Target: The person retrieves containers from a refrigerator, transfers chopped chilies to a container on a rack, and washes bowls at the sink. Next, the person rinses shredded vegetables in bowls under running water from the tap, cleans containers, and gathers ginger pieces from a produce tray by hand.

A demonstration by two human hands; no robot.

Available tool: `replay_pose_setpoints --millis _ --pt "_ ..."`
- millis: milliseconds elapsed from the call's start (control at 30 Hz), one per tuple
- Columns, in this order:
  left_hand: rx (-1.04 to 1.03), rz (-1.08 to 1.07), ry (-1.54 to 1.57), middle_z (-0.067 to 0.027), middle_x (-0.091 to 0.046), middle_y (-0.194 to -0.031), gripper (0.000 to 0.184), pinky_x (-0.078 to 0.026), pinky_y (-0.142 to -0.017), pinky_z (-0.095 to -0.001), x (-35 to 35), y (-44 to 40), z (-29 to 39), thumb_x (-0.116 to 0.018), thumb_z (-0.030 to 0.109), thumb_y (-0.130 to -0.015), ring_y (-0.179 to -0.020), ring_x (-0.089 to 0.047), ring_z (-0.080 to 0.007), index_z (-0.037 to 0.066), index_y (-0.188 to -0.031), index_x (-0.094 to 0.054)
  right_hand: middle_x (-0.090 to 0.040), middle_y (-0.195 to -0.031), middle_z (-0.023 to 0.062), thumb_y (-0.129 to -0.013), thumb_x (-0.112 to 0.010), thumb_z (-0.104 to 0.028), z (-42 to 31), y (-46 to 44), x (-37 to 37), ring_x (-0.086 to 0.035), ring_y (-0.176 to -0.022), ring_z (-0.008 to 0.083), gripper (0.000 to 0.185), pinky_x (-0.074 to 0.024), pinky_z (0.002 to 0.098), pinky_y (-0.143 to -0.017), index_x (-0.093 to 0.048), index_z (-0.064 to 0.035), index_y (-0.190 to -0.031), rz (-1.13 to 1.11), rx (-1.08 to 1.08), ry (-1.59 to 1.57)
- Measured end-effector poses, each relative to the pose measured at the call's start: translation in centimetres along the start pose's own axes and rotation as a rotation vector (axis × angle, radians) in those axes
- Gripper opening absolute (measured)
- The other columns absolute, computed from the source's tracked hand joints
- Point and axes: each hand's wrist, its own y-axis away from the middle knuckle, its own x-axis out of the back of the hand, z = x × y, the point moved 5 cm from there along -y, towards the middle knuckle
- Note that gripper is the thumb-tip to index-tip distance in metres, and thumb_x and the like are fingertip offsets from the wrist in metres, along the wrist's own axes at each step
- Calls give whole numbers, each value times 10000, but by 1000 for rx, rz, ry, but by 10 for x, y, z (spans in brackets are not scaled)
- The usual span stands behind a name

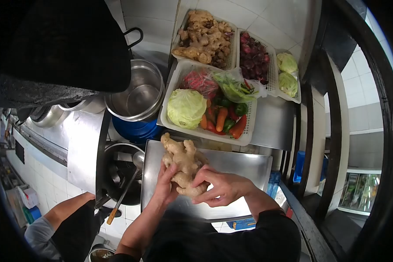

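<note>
A large knobbly ginger root (182,159) is held above the steel tray (244,174) in front of me. My left hand (165,181) grips its lower left side, the thumb lying over the front. At its lower right, my right hand (218,187) is closed on the root with bent fingers; the fingertips touch its surface. Part of the left fingers is hidden behind the ginger. Just beyond stands a white basket (251,126) with a pale green cabbage (186,108), carrots (222,118), peppers and a bag of green chillies (236,85).
At the back are a basket of ginger (203,39), red onions (252,56) and two cabbages (287,74). A steel pot (137,89) stands left of the baskets. Below it, a ladle (127,192) leans in a dark wok (118,163). Another person's arm (70,209) shows at lower left.
</note>
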Motion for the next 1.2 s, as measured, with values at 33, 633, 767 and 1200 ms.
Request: replay_pose_setpoints --millis 33,633,767,1200 --pt "-6 25 19 -88 -416 -1465 801 -338 -1147 -480 -4 4 4 -600 577 -915 -1353 -435 -272 161 -1512 -266 -547 -1127 79 -668 -798 -3 -1 -2 4 -514 -1038 269 391 -453 368 -885 -793 -179 -1017 0 3 -21" --pt "-92 327 -1 -97 -556 -1217 487 -504 -952 -392 45 21 30 -700 143 -918 -1117 -579 -220 74 -1319 -433 -637 -1216 129 -976 -586 -152 143 -27 327 -585 -1134 227 352 -451 368 -1001 -601 67 -1250 1322 109 -153" --pt "-42 341 -9 -83 -572 -1171 419 -518 -920 -374 61 28 26 -698 153 -920 -1061 -597 -203 75 -1262 -467 -650 -1154 190 -943 -621 -236 245 -48 384 -594 -1107 273 353 -455 397 -960 -653 -20 -1220 992 -523 456" --pt "-71 401 9 -96 -573 -1208 483 -508 -951 -403 70 43 32 -704 219 -912 -1107 -591 -235 88 -1307 -459 -663 -1091 95 -912 -725 -190 242 -108 281 -644 -956 172 455 -569 372 -832 -598 25 -1293 591 -678 53"
